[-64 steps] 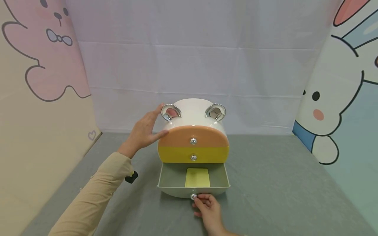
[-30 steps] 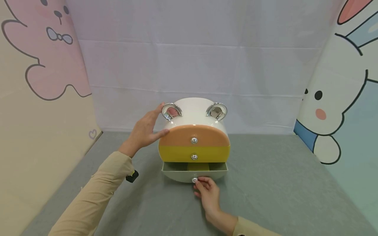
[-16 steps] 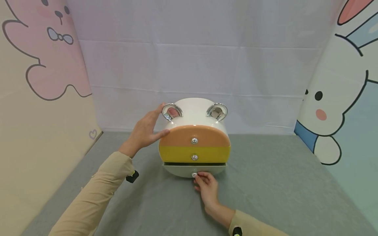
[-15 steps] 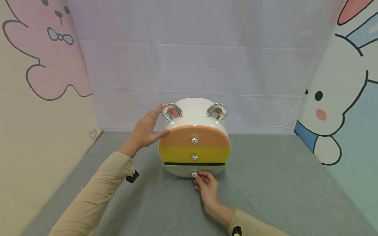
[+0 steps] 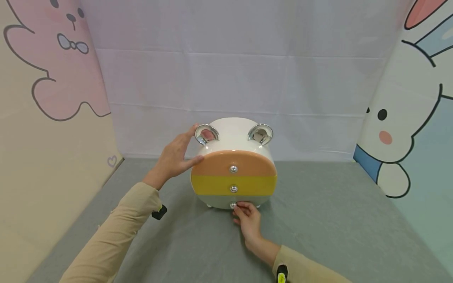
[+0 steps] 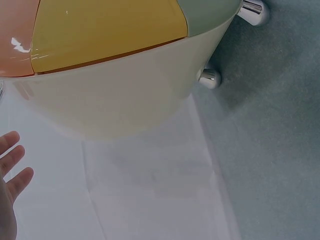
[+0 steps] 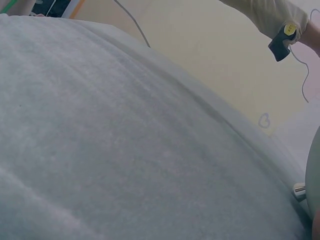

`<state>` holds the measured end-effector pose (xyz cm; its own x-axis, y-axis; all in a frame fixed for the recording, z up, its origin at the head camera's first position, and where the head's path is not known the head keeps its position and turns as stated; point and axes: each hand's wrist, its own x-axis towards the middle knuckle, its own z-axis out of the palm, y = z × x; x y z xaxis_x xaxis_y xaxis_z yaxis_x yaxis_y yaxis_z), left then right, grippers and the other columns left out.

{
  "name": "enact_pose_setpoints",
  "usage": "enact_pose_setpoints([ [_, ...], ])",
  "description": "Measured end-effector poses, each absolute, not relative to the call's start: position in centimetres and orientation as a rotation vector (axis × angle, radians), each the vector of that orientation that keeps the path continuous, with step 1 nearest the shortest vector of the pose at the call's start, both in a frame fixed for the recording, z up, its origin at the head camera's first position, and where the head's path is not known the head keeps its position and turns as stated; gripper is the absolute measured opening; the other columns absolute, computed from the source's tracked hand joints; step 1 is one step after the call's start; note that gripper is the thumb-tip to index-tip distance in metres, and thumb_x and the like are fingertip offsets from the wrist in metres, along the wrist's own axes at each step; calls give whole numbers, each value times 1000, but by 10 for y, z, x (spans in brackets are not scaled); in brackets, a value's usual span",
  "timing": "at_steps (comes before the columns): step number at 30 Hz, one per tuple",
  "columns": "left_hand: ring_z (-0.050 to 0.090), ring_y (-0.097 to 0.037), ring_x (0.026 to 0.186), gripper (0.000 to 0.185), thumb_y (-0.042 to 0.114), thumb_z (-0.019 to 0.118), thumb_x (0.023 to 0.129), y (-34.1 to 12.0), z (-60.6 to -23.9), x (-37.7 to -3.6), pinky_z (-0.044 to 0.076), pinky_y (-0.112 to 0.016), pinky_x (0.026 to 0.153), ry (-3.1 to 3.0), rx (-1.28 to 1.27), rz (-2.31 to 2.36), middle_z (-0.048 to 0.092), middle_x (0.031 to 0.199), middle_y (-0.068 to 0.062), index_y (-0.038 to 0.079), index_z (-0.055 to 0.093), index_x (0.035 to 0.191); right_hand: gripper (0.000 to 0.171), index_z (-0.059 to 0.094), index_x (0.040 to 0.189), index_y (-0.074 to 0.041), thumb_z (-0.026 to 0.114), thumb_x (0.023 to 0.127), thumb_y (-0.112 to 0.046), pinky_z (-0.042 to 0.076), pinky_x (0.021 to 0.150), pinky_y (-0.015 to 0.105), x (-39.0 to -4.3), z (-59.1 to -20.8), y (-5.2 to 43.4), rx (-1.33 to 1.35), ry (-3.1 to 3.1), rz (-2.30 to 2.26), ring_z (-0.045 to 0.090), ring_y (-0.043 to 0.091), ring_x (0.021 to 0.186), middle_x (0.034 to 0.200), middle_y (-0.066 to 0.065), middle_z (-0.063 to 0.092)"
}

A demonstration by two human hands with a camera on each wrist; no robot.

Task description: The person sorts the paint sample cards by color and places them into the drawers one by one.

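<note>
A small rounded drawer cabinet with a white shell and two silver ears stands mid-table in the head view. Its front has an orange drawer, a yellow drawer and a grey-green drawer, all flush. My left hand rests against the cabinet's upper left side, thumb at the orange front's edge, fingers reaching behind the left ear. In the left wrist view, several spread fingertips show beside the white shell. Thumb and fingers of my right hand pinch the silver knob of the grey-green drawer.
A grey cloth covers the table. Behind the cabinet hangs a white curtain. Side panels carry a pink bear on the left and a white rabbit on the right. Short silver feet hold the cabinet up.
The grey-green drawer, pulled out earlier with a yellow flat piece inside, has slid fully in, hiding that piece. My right hand has moved inward with its knob; my left hand has stayed put.
</note>
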<state>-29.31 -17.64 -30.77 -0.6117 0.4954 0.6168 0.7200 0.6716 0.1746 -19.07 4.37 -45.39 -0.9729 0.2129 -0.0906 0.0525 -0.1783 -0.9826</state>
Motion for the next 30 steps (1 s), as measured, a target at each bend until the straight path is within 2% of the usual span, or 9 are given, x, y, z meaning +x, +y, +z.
enact_pose_setpoints([
  [11, 43, -30, 119, 88, 70, 37, 81, -177, -307, -292, 41, -50, 88, -2357, -927, -563, 36, 141, -10, 16, 15, 147, 21, 56, 101, 8, 62, 84, -4, 51, 58, 25, -190, -453, 43, -324, -1927, 2327, 60, 11, 71, 82, 6, 64],
  [16, 43, -29, 119, 88, 71, 35, 82, -176, -307, -292, 42, -50, 88, -2349, -936, -557, 35, 143, -9, 16, 14, 147, 28, 56, 105, 10, 63, 83, -5, 50, 61, 25, -185, -448, 55, -251, -2029, 2308, 60, 5, 72, 87, 4, 66],
  [21, 44, -30, 118, 88, 71, 33, 82, -176, -308, -292, 42, -49, 88, -2335, -945, -538, 35, 142, -10, 14, 15, 147, 34, 56, 110, 8, 65, 83, -10, 50, 67, 30, -178, -435, 80, -239, -2180, 2227, 59, 5, 75, 92, 4, 65],
  [26, 46, -31, 113, 90, 73, 28, 81, -175, -307, -292, 43, -49, 86, -2324, -907, -452, 44, 135, -14, 12, 18, 146, 37, 54, 114, 3, 65, 84, -16, 49, 76, 37, -176, -422, 117, -257, -2303, 2109, 58, 10, 86, 106, 10, 60],
  [30, 47, -32, 113, 91, 75, 26, 81, -175, -307, -291, 42, -49, 87, -2291, -871, -391, 48, 130, -16, 11, 22, 145, 43, 52, 116, 3, 63, 86, -23, 49, 79, 35, -178, -419, 155, -178, -2386, 1931, 57, 13, 92, 113, 14, 56],
])
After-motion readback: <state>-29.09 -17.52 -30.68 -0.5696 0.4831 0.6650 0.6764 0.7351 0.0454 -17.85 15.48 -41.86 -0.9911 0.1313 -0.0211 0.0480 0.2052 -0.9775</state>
